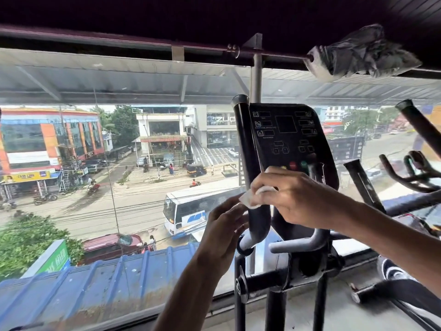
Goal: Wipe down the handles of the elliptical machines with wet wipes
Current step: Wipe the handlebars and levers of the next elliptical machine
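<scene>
An elliptical machine stands against the window, its black console [290, 137] at centre. The tall black left handle [245, 149] rises beside the console. My right hand [293, 197] grips a white wet wipe [250, 199] and presses it against this handle below the console. My left hand [224, 225] is just left of the handle, fingers relaxed and close to the wipe's lower corner; whether it touches the wipe is unclear. A grey lower grip [298, 244] curves under my right forearm.
A large window [119, 163] fills the front, looking onto a street. A second machine's black handles [420, 130] stand at the right. A curtain rod [119, 43] runs overhead, with a wrapped bundle [362, 54] at its right end.
</scene>
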`<state>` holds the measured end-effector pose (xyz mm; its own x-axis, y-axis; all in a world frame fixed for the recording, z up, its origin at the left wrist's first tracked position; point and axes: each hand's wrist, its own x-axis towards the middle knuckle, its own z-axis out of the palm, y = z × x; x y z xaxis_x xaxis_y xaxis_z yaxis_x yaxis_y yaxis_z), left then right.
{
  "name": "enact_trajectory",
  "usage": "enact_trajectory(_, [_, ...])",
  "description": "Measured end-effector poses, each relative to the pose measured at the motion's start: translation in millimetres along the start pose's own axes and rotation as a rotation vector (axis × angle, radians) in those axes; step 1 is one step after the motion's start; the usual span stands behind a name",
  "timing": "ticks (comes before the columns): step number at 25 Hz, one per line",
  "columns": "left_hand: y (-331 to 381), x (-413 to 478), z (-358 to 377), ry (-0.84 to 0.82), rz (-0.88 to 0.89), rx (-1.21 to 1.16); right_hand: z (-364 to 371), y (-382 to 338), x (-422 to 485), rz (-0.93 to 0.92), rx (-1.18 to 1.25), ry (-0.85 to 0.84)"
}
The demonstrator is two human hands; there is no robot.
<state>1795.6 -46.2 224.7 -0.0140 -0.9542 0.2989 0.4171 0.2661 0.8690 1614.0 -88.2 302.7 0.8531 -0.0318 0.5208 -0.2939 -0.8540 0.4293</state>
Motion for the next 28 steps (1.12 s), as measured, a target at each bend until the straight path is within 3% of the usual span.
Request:
enact_trajectory(2, [0.3, 0.5, -0.8, 0.009, -0.024, -0.011, -1.1, -0.6, -4.4, 0.016, -0.013, 0.038])
enact_trajectory(5, [-0.2, 2.5, -1.8, 0.005, -0.045, -0.029, 6.5, 6.7, 9.6, 0.196, -0.076, 0.205])
enact_trajectory(8, [0.4, 2.4, -4.4, -0.012, -0.057, -0.033, 19.4, -1.2, 4.4, 0.210, -0.028, 0.225])
enact_trajectory(11, [0.3, 3.1, -5.5, -0.005, -0.089, -0.062, 15.3, -6.7, -9.9, 0.135, 0.023, 0.172])
enact_trajectory(18, [-0.1, 5.2, -4.8, 0.015, -0.102, -0.092, 10.8, 14.6, 37.5, 0.187, -0.191, 0.106])
enact_trajectory(23, [-5.6, 3.2, -9.5, -0.014, -0.053, -0.052, 3.1, -10.5, 9.8, -0.026, -0.225, -0.116])
enact_trajectory(28, [-7.1, 1.9, -8.9, -0.021, -0.027, -0.069, -4.9, 15.8, 38.4, -0.055, -0.307, -0.150])
